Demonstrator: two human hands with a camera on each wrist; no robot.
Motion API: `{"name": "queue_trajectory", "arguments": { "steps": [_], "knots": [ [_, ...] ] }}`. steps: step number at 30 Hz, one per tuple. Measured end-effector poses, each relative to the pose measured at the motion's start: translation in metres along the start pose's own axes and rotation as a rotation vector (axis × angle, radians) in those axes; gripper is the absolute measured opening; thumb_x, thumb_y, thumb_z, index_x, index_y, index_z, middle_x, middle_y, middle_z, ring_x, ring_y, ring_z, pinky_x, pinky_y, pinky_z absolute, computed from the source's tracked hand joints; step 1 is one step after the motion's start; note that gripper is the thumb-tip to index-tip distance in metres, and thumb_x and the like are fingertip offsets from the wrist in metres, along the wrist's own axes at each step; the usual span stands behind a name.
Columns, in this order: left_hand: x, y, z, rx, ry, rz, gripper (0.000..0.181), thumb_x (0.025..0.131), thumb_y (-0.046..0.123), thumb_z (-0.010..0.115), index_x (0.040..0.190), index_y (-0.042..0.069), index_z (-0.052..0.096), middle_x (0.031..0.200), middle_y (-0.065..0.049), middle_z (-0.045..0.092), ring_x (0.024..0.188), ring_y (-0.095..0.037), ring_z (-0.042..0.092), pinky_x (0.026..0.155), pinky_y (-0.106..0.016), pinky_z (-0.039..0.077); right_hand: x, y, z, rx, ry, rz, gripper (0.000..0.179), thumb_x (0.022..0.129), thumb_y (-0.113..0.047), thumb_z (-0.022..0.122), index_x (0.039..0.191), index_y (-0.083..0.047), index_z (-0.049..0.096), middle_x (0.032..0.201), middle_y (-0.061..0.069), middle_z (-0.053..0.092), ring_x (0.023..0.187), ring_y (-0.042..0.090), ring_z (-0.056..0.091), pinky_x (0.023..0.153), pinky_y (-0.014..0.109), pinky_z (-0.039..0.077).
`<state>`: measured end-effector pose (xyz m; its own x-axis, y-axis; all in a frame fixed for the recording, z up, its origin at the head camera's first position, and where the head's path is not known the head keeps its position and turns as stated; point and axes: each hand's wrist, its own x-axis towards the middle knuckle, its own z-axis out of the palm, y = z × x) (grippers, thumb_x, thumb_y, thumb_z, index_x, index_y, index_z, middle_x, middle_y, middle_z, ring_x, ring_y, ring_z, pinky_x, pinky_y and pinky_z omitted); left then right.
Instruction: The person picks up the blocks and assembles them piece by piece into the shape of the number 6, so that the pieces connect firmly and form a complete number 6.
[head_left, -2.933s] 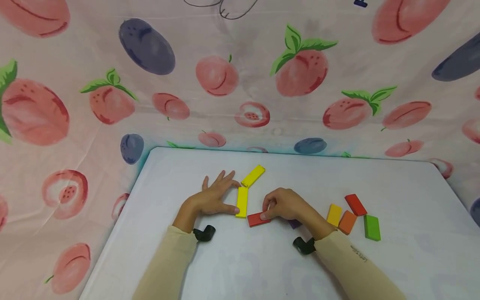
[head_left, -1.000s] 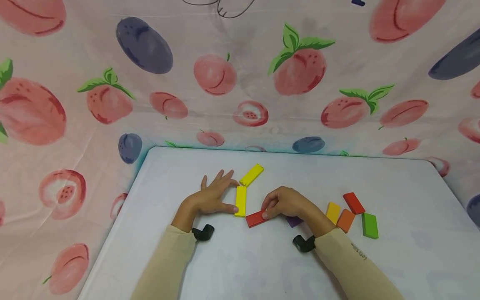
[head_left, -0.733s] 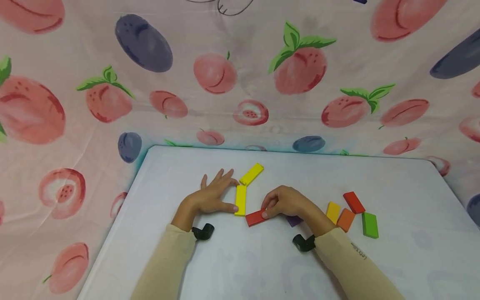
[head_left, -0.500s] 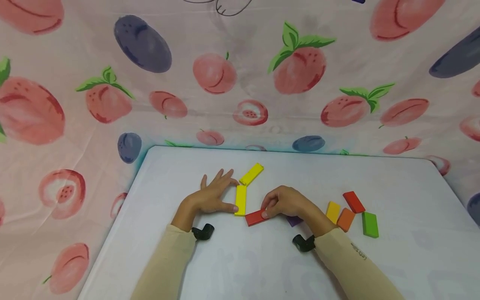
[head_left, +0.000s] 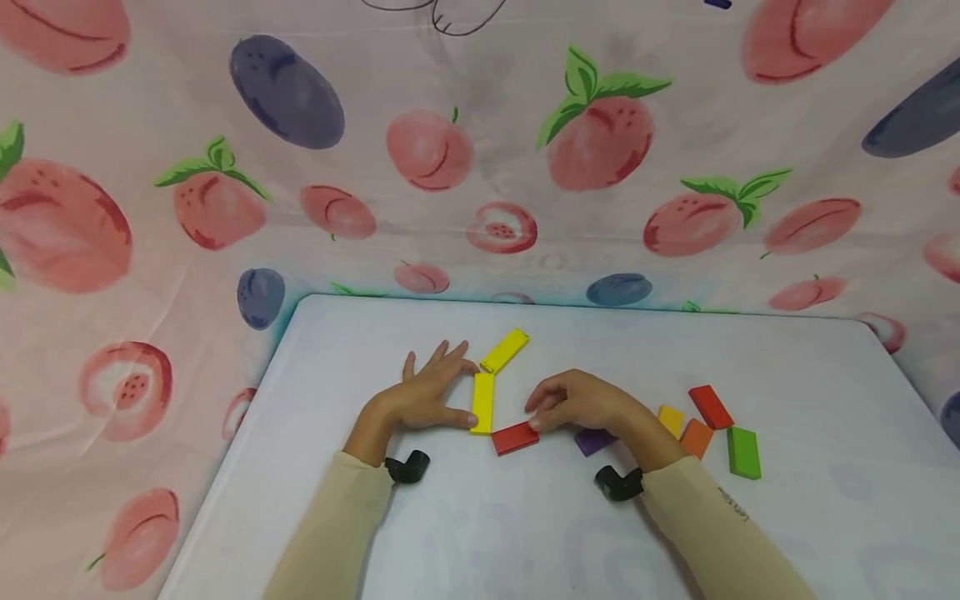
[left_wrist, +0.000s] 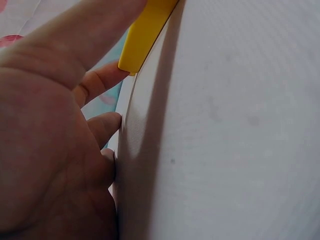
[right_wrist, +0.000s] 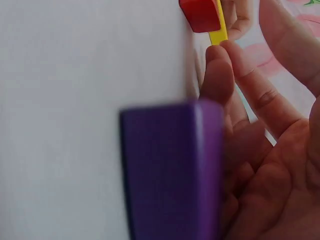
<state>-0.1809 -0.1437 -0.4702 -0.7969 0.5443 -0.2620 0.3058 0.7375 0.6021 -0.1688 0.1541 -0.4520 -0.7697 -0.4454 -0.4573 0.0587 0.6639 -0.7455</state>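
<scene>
My left hand [head_left: 423,396] holds a yellow block [head_left: 483,404] by its ends, thumb at the near end and index finger at the far end, other fingers spread. In the left wrist view, the index fingertip meets a corner of this yellow block [left_wrist: 145,35]. A second yellow block [head_left: 505,351] lies slanted off its far end. A red block [head_left: 514,438] lies flat by its near end. My right hand [head_left: 581,400] hovers loosely beside the red block, thumb tip at its right corner. Under that hand's wrist side lies a purple block [head_left: 592,441], large in the right wrist view.
On the right of the white table [head_left: 480,533] lie an amber block [head_left: 671,418], partly behind the right wrist, an orange block [head_left: 697,437], another red block [head_left: 710,407] and a green block [head_left: 744,452]. A fruit-print cloth [head_left: 510,100] hangs behind.
My right hand has let go of the red block and shifted slightly right, baring more of the red and purple blocks. The red block was turned a little earlier. My left hand keeps its place.
</scene>
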Motion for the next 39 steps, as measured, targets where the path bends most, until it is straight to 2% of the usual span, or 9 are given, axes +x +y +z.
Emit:
{"name": "queue_trajectory", "arguments": {
  "steps": [6, 13, 20, 30, 39],
  "knots": [
    [-0.001, -0.001, -0.001, -0.010, 0.003, 0.007, 0.074, 0.083, 0.052, 0.080, 0.146, 0.032, 0.046, 0.174, 0.003, 0.005, 0.161, -0.025, -0.009, 0.119, -0.066, -0.020, -0.014, 0.005, -0.014, -0.022, 0.058, 0.020, 0.029, 0.088, -0.037, 0.080, 0.110, -0.019, 0.075, 0.101, -0.004, 0.075, 0.100, 0.016, 0.063, 0.090, 0.032, 0.050],
    [-0.001, -0.003, 0.001, -0.017, -0.007, 0.008, 0.074, 0.084, 0.053, 0.079, 0.146, 0.031, 0.046, 0.174, 0.003, 0.005, 0.161, -0.025, -0.009, 0.119, -0.066, -0.021, -0.039, 0.016, -0.036, -0.065, 0.077, 0.010, 0.032, 0.089, -0.036, 0.078, 0.113, -0.015, 0.073, 0.097, -0.001, 0.073, 0.095, 0.017, 0.064, 0.088, 0.033, 0.050],
    [-0.001, -0.003, 0.001, -0.014, -0.005, 0.001, 0.074, 0.084, 0.053, 0.079, 0.146, 0.032, 0.045, 0.174, 0.003, 0.005, 0.161, -0.024, -0.009, 0.119, -0.066, -0.021, -0.054, 0.031, -0.041, -0.104, 0.074, 0.008, 0.033, 0.086, -0.039, 0.081, 0.111, -0.017, 0.074, 0.098, -0.001, 0.072, 0.100, 0.019, 0.061, 0.083, 0.034, 0.050],
    [0.000, -0.002, 0.001, -0.004, -0.002, -0.002, 0.075, 0.083, 0.054, 0.079, 0.147, 0.032, 0.045, 0.174, 0.003, 0.005, 0.161, -0.025, -0.009, 0.119, -0.066, -0.020, -0.058, 0.047, -0.043, -0.132, 0.059, -0.018, 0.031, 0.081, -0.037, 0.086, 0.104, -0.020, 0.076, 0.089, 0.002, 0.064, 0.088, 0.020, 0.056, 0.071, 0.030, 0.046],
    [0.000, -0.002, 0.001, -0.002, -0.003, -0.005, 0.074, 0.083, 0.053, 0.079, 0.146, 0.032, 0.045, 0.174, 0.003, 0.005, 0.161, -0.025, -0.009, 0.119, -0.066, -0.020, -0.053, 0.049, -0.035, -0.179, 0.106, -0.021, 0.023, 0.077, -0.032, 0.089, 0.093, -0.023, 0.076, 0.086, -0.001, 0.064, 0.088, 0.020, 0.055, 0.072, 0.033, 0.044]
  ]
}}
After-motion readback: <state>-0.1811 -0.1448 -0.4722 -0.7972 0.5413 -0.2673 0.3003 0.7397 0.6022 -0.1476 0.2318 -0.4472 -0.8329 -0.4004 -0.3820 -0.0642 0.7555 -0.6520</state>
